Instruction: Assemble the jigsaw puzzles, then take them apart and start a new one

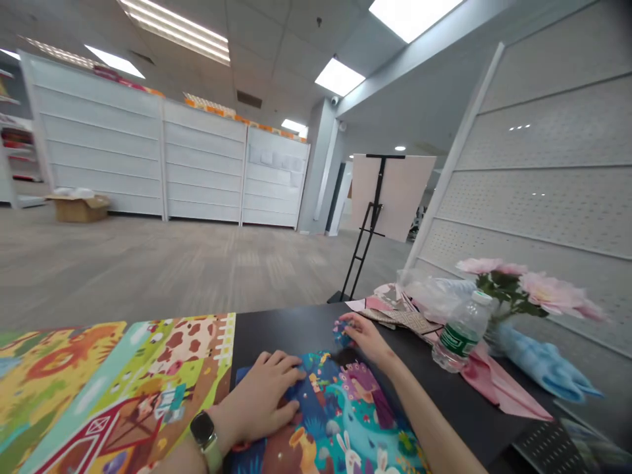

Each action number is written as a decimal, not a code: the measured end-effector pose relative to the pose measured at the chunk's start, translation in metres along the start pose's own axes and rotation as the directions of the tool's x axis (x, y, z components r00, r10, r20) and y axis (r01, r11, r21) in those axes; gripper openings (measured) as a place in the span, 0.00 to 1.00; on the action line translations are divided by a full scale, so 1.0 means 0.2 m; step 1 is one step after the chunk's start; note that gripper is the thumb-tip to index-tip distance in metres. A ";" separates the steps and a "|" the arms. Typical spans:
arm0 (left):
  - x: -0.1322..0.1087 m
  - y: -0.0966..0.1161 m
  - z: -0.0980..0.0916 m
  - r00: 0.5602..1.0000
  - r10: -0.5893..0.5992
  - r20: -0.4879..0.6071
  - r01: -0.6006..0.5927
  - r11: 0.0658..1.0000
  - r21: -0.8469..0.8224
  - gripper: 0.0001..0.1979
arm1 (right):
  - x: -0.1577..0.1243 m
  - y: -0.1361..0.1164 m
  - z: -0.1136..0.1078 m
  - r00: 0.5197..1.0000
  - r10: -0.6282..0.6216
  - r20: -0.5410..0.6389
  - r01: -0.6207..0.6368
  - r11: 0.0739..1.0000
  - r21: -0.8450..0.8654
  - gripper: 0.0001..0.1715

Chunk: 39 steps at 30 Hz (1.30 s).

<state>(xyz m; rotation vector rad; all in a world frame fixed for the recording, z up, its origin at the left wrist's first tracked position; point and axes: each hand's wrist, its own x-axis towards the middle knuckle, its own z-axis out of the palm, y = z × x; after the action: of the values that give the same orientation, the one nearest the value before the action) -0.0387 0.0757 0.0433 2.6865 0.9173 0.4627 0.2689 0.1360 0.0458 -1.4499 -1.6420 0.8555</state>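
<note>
A blue illustrated puzzle [340, 415] with rabbits and a purple-haired figure lies on the dark table in front of me. My left hand [266, 395], with a watch [203, 431] on its wrist, rests on the puzzle's left part, fingers stretched out and holding nothing. Beyond the puzzle's far edge, my right hand [368, 339] pinches a small blue patterned puzzle piece [342, 333] between thumb and fingers. A dark patch shows at the picture's upper edge, just below my right hand. My right forearm hides part of the puzzle's right side.
Left of the puzzle lie a farm picture [182, 355] and a yellow animal picture [54, 375]. To the right are a water bottle [461, 332], pink flowers [548, 289], folded cloths [543, 362] and plastic wrap [434, 289]. An easel [370, 224] stands beyond the table [284, 326].
</note>
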 end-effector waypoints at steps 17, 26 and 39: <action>0.01 0.00 -0.01 0.997 -0.036 0.067 0.037 0.999 -0.010 0.21 | -0.03 0.08 0.05 0.998 0.068 0.009 -0.068 0.988 0.139 0.21; 0.01 0.00 -0.01 0.997 -0.033 0.064 0.034 0.999 -0.006 0.21 | -0.04 0.04 0.04 0.995 0.036 0.091 -0.055 0.975 0.215 0.27; 0.01 -0.01 0.00 0.997 -0.031 0.067 0.031 1.000 0.003 0.21 | -0.03 0.08 0.04 0.994 0.010 0.109 -0.018 0.997 0.071 0.21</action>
<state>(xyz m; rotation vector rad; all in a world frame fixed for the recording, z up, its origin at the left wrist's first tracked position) -0.0382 0.0784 0.0435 2.6675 0.9398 0.3634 0.2698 0.1313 0.0269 -1.3883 -1.6653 1.0070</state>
